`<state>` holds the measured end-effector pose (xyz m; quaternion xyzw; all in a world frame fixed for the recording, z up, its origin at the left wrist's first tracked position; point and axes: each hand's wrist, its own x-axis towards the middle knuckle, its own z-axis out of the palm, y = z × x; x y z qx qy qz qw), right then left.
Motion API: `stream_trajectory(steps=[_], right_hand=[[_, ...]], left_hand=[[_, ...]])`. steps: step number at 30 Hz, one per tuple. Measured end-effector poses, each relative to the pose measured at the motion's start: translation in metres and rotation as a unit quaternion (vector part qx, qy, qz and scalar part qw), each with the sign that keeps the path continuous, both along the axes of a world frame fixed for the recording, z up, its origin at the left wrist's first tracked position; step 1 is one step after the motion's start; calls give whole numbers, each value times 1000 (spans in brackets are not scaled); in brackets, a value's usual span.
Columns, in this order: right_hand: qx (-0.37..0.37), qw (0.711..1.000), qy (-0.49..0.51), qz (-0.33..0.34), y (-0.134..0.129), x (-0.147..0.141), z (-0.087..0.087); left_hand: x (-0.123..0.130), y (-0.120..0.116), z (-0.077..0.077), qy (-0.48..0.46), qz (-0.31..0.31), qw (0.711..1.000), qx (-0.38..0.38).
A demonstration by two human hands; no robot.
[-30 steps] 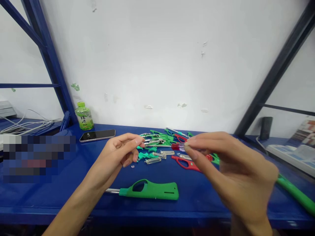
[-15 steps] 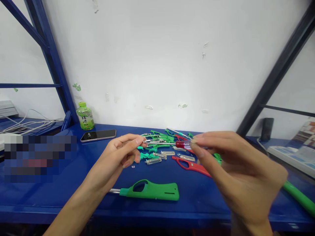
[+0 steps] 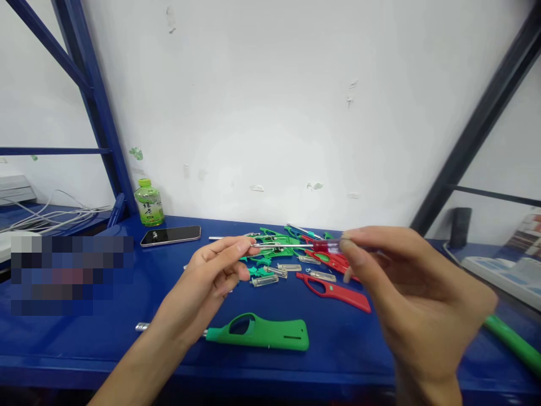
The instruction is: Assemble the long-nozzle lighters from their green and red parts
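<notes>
My right hand pinches the end of a screwdriver with a red and clear handle, its metal shaft pointing left. The shaft's tip reaches the fingertips of my left hand, which are pressed together on something small that I cannot make out. Below my hands a green lighter with a metal tube lies on the blue table. Behind them are a red lighter shell, several clear fuel tanks and a pile of green lighter parts.
A black phone and a green-capped bottle stand or lie at the back left. White cables are at the far left. A green rod-like object lies at the right edge, beyond my right hand.
The screwdriver and my right hand have shifted slightly right. A small metal loop seen at my left fingertips is now mostly hidden. The view has moved a little.
</notes>
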<state>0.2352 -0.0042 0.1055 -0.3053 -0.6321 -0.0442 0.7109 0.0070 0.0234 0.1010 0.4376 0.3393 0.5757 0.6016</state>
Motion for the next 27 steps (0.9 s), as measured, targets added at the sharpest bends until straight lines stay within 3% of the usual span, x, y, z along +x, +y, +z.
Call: stream_trajectory(steps=[8,19,27], right_hand=[[-37,999,-8,11,8,3,2],[-64,997,-32,36,10,6,3],[-41,999,20,-5,7,5,1]], left_hand=[[1,-1,1,-54,56,996,35],[1,-3,-3,-12,126,986,106],[5,-6,-2,42,106,988,102]])
